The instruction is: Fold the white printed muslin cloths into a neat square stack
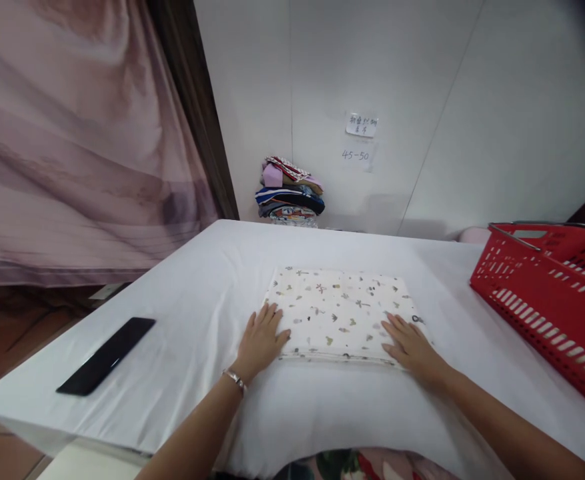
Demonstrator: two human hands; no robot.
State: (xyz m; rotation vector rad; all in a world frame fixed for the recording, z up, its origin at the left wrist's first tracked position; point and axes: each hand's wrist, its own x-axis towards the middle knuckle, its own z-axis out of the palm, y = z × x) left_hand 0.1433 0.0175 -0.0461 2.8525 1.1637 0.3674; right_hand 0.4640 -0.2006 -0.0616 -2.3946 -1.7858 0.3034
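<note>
A white cloth (339, 310) with a small print of leaves and other motifs lies folded into a flat rectangle on the white-covered table (187, 293). Its layered folded edge faces me. My left hand (262, 337) rests with fingers spread at the cloth's near left corner, and a bracelet circles that wrist. At the right side, my right hand (409, 343) lies flat with its fingers apart on the cloth's near right part. Neither hand grips anything. A small dark loop-shaped mark shows at the cloth's right edge.
A black flat object (107, 357) lies at the table's left. A red plastic basket (552, 300) stands at the right. Behind the table's far edge is a stack of folded fabrics (291, 193) by the wall. A pinkish curtain (72, 147) hangs at left.
</note>
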